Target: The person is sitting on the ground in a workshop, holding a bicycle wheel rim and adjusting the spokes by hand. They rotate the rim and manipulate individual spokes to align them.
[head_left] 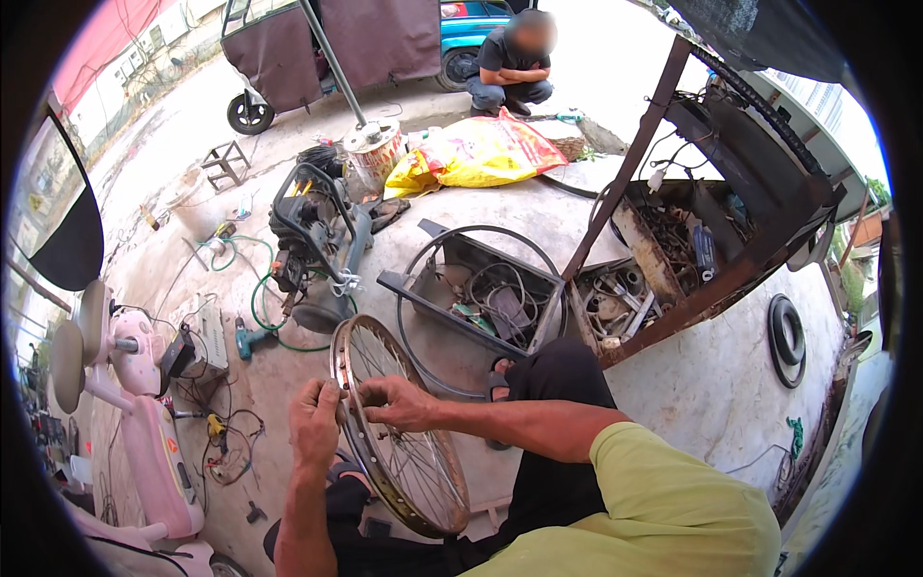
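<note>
Silver-rimmed wheel [369, 464], grip half-hidden.
Left hand [315, 415] curled outside the wheel, right hand [399, 404] curled spoke-side; can't tell what, if anything, the fingers are pinching.

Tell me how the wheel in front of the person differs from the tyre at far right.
The wheel is metallic and spoked; the tyre is black and shows no spokes. The wheel is up on edge, while the tyre lies flat on the floor. Both are round.
</note>
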